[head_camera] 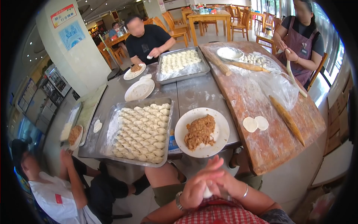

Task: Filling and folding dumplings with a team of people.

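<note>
My left hand (194,190) and my right hand (221,177) meet over my lap, their fingers closed around a small white dumpling (207,192). Just beyond them a white plate (179,134) holds a mound of minced filling (200,131). To its left, a metal tray (171,123) carries rows of folded dumplings (142,131) on floured metal. Two round dough wrappers (250,124) overlap on the wooden board at right, near a tapered rolling pin (286,120). Which fingers bear on the dumpling is partly hidden.
A co-worker (149,39) sits across by a second dumpling tray (183,79); another (56,184) sits at left. A person in an apron (302,50) holds a dough rope at the wooden board (246,103), which bears a plastic bag (285,89), a whisk-like brush (219,63) and a flour bowl (230,53).
</note>
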The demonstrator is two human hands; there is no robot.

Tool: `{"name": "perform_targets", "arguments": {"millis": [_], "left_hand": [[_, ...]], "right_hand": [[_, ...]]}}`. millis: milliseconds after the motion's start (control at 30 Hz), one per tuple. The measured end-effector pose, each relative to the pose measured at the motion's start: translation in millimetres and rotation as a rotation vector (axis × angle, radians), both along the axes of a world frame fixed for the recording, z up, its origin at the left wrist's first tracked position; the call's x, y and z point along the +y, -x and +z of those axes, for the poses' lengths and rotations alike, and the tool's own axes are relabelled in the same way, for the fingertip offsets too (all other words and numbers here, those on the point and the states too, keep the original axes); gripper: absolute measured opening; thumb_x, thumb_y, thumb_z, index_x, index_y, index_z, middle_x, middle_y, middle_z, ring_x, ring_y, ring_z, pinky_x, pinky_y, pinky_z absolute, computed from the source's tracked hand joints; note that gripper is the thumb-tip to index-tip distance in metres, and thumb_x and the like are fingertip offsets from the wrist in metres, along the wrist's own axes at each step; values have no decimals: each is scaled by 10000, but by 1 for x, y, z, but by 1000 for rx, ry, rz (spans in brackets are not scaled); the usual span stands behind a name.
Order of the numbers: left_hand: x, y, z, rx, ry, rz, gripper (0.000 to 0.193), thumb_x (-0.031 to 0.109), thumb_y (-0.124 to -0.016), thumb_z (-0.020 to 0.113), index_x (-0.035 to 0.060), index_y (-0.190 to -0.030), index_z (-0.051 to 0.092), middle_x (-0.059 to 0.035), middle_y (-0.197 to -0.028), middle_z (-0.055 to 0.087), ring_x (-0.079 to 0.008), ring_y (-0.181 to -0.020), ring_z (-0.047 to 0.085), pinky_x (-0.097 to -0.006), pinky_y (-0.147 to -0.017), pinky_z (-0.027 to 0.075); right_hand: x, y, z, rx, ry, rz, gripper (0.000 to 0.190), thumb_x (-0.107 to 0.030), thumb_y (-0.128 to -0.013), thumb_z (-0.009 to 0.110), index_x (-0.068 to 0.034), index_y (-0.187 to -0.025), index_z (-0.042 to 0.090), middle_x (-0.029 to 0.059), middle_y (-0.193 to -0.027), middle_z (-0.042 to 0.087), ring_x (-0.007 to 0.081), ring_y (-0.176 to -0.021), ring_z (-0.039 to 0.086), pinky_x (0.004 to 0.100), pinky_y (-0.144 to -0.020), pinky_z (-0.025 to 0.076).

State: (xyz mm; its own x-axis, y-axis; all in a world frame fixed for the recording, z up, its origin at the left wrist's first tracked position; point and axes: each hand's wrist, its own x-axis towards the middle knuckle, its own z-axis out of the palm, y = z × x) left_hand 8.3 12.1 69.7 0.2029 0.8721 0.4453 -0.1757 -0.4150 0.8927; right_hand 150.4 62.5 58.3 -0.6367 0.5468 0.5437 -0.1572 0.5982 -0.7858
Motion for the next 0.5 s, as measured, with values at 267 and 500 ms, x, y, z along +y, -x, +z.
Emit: {"name": "perform_targets", "arguments": {"millis": [267, 500], "left_hand": [[19, 5, -25, -281, 526, -13, 571, 381, -983, 393, -23, -1379, 316, -142, -1380, 402, -223, -1255, 419, -389, -1049, 340], [12, 8, -24, -406, 717, 26, 420, 147, -979, 445, -12, -1357, 353, -101, -1178, 555, -169, -1011, 592, -302, -864, 501]], "right_hand": [[38, -5, 3, -104, 365, -102, 140, -175, -866, 584, -65, -941, 625, 136, -835, 623, 292, -749, 611, 357, -676, 486], [41, -6, 6, -146, 58, -348, 246, -74, -689, 736, -89, -919, 650, 65, -776, 578, 221, -709, 601, 287, -625, 497]]}}
